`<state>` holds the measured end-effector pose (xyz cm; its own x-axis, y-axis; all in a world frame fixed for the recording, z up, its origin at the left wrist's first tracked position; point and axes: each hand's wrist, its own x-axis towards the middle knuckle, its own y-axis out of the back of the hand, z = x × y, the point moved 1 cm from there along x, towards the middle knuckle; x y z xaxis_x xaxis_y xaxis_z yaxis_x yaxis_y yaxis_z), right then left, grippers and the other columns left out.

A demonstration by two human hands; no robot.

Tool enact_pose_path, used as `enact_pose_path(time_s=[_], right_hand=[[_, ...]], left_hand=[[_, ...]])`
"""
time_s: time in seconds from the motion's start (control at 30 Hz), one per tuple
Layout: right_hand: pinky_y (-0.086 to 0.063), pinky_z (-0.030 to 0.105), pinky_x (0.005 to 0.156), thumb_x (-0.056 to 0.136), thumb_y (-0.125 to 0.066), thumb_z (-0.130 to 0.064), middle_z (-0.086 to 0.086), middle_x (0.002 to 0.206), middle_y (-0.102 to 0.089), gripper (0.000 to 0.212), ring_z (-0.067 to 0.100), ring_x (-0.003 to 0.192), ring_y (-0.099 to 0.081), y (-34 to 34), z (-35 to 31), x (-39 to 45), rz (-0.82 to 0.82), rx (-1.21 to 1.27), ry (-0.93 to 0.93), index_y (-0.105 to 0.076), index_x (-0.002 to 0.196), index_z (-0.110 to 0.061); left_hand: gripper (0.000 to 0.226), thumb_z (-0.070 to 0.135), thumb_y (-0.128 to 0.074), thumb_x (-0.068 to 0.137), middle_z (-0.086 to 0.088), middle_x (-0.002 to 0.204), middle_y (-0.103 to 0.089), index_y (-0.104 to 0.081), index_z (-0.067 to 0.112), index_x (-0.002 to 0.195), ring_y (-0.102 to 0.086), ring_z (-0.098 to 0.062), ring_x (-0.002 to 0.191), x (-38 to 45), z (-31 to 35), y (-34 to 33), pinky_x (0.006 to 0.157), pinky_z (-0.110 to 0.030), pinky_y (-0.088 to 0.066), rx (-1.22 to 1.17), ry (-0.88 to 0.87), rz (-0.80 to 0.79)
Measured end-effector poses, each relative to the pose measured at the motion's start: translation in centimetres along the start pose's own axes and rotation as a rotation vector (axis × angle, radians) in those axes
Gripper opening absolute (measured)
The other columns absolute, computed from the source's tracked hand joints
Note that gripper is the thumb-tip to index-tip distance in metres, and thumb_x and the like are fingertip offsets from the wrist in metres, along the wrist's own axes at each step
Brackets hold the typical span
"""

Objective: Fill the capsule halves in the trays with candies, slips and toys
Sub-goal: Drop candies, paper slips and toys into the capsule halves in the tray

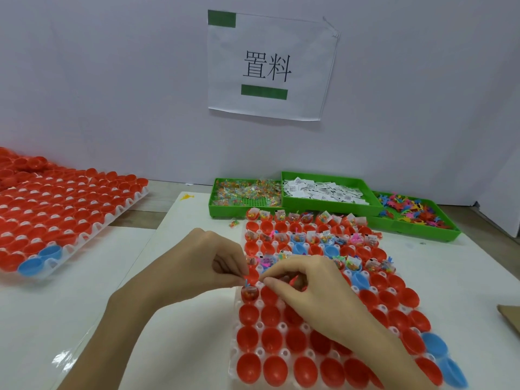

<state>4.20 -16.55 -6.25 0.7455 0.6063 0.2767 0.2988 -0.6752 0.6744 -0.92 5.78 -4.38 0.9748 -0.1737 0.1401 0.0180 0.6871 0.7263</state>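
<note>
- Your right hand (306, 280) has its fingers curled around small pieces, one of them pink; thumb and forefinger are pinched together.
- Your left hand (216, 257) pinches something at its fingertips; I can't tell what.
- Just below both grips sits a filled red capsule half (250, 294) in the white tray (233, 358).
- The green bins (323, 204) of candies, slips and toys lie beyond.

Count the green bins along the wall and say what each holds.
3: left green bin holds wrapped candies, middle green bin holds white paper slips, right green bin holds colourful toys.
</note>
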Motion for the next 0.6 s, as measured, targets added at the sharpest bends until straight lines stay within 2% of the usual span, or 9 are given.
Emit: enact_pose_path(time_s=[0.1,0.2,0.3,0.4,0.5,0.53,0.6], right_hand=[[-0.047,0.012,0.065,0.095,-0.071,-0.025,-0.023,0.081,-0.072,0.011,0.001,0.077,-0.066,0.9,0.5,-0.1,0.055,0.035,0.005,-0.08,0.091,-0.031],[-0.044,0.011,0.058,0.098,-0.066,-0.024,-0.019,0.078,-0.073,0.014,0.002,0.065,-0.063,1.8,1.1,0.0,0.132,0.065,-0.003,-0.077,0.094,-0.033],[-0.043,0.012,0.053,0.099,-0.064,-0.023,-0.016,0.075,-0.073,0.016,0.003,0.057,-0.06,2.7,1.5,0.2,0.218,0.085,-0.027,-0.076,0.098,-0.034],[-0.049,0.012,0.058,0.1,-0.062,-0.021,-0.016,0.073,-0.073,0.017,0.002,0.063,-0.067,3.6,1.8,0.2,0.273,0.104,-0.034,-0.075,0.097,-0.032],[-0.058,0.032,0.063,0.101,-0.061,-0.021,-0.017,0.071,-0.073,0.019,0.014,0.064,-0.07,4.4,2.5,0.3,0.289,0.111,-0.052,-0.075,0.096,-0.032],[-0.059,0.035,0.064,0.101,-0.06,-0.02,-0.018,0.071,-0.073,0.019,0.013,0.063,-0.069,4.7,2.8,0.3,0.299,0.108,-0.058,-0.075,0.096,-0.032],[-0.059,0.026,0.064,0.1,-0.061,-0.018,-0.017,0.071,-0.073,0.02,0.005,0.063,-0.069,5.2,3.4,0.5,0.331,0.101,-0.065,-0.075,0.094,-0.032]], left_hand=[[0.011,0.015,-0.085,0.083,0.016,0.079,-0.077,-0.081,0.023,0.089,-0.074,-0.003,0.077,0.0,-0.1,0.0,0.073,-0.015,-0.058,0.027,-0.011,-0.015],[0.009,0.02,-0.085,0.083,0.015,0.079,-0.077,-0.082,0.024,0.09,-0.074,-0.003,0.075,0.3,-0.4,-0.2,0.071,-0.014,-0.057,0.041,0.002,-0.043],[0.01,0.026,-0.085,0.083,0.013,0.078,-0.076,-0.08,0.029,0.091,-0.071,-0.005,0.075,0.5,-0.5,-0.7,0.07,-0.021,-0.059,0.089,0.004,-0.066],[0.01,0.026,-0.085,0.083,0.012,0.078,-0.075,-0.08,0.031,0.091,-0.072,-0.009,0.074,0.5,-0.5,-0.8,0.072,-0.028,-0.061,0.065,0.005,-0.081],[0.011,0.034,-0.087,0.08,0.008,0.076,-0.076,-0.08,0.032,0.088,-0.073,-0.011,0.072,0.3,-0.5,0.1,0.071,-0.026,-0.061,-0.015,0.049,-0.091],[0.012,0.035,-0.088,0.08,0.005,0.077,-0.077,-0.08,0.031,0.087,-0.073,-0.012,0.071,0.3,-0.4,0.5,0.071,-0.026,-0.061,-0.044,0.064,-0.101],[0.01,0.035,-0.086,0.082,0.0,0.079,-0.078,-0.079,0.029,0.086,-0.074,-0.016,0.07,0.6,-0.3,1.5,0.07,-0.029,-0.062,-0.086,0.091,-0.109]])
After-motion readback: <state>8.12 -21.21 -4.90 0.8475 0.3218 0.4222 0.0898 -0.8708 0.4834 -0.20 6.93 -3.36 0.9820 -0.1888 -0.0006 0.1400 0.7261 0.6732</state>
